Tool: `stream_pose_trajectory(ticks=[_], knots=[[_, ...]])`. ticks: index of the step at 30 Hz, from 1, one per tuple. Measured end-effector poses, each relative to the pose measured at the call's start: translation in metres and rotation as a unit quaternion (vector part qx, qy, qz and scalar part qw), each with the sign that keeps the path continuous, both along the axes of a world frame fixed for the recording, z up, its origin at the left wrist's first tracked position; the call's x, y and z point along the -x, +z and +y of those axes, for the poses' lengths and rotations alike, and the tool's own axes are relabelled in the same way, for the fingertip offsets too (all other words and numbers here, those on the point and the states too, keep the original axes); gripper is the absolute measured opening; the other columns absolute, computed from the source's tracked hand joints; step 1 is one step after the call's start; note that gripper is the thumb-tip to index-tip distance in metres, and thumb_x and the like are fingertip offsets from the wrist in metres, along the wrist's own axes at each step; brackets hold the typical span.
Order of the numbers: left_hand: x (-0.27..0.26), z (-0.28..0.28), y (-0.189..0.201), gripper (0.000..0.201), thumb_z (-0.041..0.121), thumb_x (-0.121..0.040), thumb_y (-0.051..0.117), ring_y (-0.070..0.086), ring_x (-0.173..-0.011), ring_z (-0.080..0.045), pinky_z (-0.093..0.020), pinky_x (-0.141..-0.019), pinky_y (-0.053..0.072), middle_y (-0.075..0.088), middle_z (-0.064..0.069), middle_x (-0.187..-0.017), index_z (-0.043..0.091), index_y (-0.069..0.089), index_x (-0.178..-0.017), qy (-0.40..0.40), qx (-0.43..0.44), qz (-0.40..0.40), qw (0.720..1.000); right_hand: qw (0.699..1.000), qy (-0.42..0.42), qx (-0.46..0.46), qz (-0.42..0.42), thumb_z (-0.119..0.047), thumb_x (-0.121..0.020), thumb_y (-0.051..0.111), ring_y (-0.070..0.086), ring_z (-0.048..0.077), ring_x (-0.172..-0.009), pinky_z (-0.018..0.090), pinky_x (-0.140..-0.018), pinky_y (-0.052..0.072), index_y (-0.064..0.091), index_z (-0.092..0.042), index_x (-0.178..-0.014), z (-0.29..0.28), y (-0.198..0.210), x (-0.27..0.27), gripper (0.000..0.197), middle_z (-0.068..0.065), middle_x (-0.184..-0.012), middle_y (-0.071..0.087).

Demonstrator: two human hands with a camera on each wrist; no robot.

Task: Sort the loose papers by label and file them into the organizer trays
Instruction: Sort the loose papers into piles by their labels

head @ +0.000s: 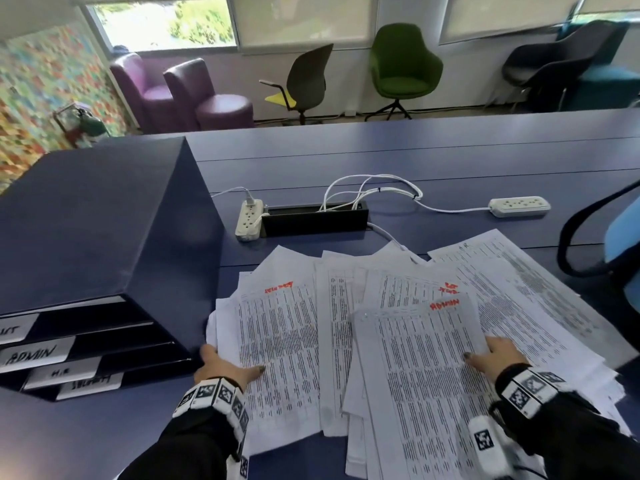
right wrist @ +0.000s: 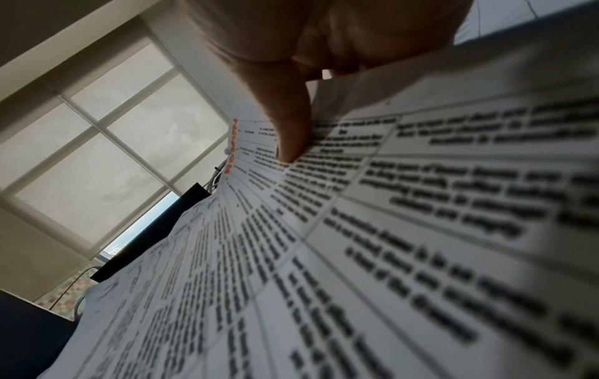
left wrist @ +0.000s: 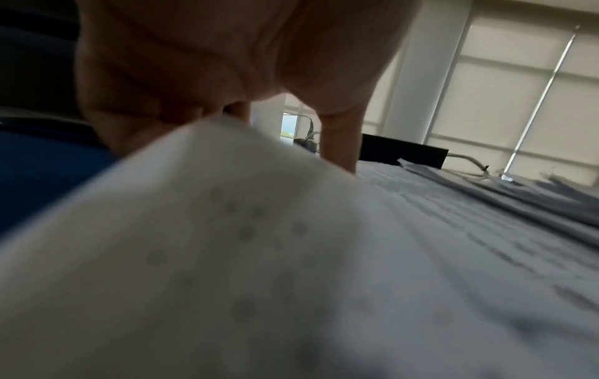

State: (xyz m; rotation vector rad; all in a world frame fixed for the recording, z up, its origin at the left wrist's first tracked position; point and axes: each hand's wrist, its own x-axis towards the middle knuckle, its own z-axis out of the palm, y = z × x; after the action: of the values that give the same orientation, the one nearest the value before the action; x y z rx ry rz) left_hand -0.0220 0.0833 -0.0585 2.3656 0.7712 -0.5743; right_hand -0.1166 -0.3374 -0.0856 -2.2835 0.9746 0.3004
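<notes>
Loose printed papers [head: 512,299] lie fanned across the blue table [head: 415,161]. The dark blue organizer [head: 104,220] stands at the left, its stacked trays tagged with white labels, one reading ADMIN [head: 33,355]. My left hand [head: 225,365] pinches the left edge of a sheet [head: 277,341] with a red label I cannot read, thumb on top, fingers beneath; in the left wrist view that sheet [left wrist: 291,256] bows up under the hand [left wrist: 227,77]. My right hand [head: 491,355] pinches the right edge of the sheet marked ADMIN in red [head: 426,375]; its thumb [right wrist: 288,128] presses the print [right wrist: 389,230].
Behind the papers sit a black cable box [head: 313,220], two white power strips [head: 248,220] [head: 519,206] and looping white cables [head: 374,192]. A blue chair [head: 620,258] crowds the table's right edge. Several chairs stand along the far wall.
</notes>
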Motion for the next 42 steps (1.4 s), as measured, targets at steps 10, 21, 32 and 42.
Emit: stream_pose_trajectory(ticks=[10,21,32,42], knots=[[-0.006,-0.019,0.038,0.028,0.029,-0.089,0.055,0.049,-0.1,-0.032,-0.036,-0.085,0.046,0.039,-0.014,-0.116,0.02,0.057,-0.115,-0.166,-0.145,-0.089,0.971,1.0,0.009,0.002,0.005,-0.016,-0.081,0.069,0.057,0.025,-0.082,0.031,-0.079,0.044,0.061,-0.002,-0.11,0.001,0.004,0.001,0.033,0.019,-0.114,0.056],[-0.015,-0.054,0.147,0.016,0.007,-0.094,0.035,0.051,-0.067,-0.03,-0.035,-0.061,0.04,0.054,-0.007,-0.073,0.02,0.043,-0.097,-0.163,-0.051,-0.382,0.908,0.994,-0.035,-0.047,-0.091,-0.01,-0.083,0.066,0.06,0.025,-0.08,0.032,-0.075,0.044,0.065,-0.004,-0.103,0.005,0.028,0.008,0.021,0.01,-0.088,0.066],[-0.018,-0.094,0.136,0.026,0.005,-0.095,0.039,0.056,-0.074,-0.022,-0.029,-0.069,0.044,0.058,0.004,-0.082,0.023,0.052,-0.108,-0.12,0.12,-0.437,0.884,0.937,-0.112,-0.124,-0.308,-0.01,-0.085,0.062,0.061,0.03,-0.086,0.041,-0.085,0.046,0.063,-0.022,-0.103,-0.057,0.112,0.005,0.021,0.008,-0.091,0.069],[-0.023,-0.113,0.099,0.026,0.007,-0.096,0.048,0.062,-0.072,-0.014,-0.027,-0.064,0.047,0.068,0.001,-0.089,0.033,0.051,-0.091,-0.082,0.327,-0.33,0.882,0.83,-0.1,-0.294,-0.463,-0.012,-0.059,0.062,0.068,0.004,-0.07,0.02,-0.068,0.057,0.072,-0.023,-0.08,-0.084,0.161,0.002,0.026,-0.009,-0.075,0.073]])
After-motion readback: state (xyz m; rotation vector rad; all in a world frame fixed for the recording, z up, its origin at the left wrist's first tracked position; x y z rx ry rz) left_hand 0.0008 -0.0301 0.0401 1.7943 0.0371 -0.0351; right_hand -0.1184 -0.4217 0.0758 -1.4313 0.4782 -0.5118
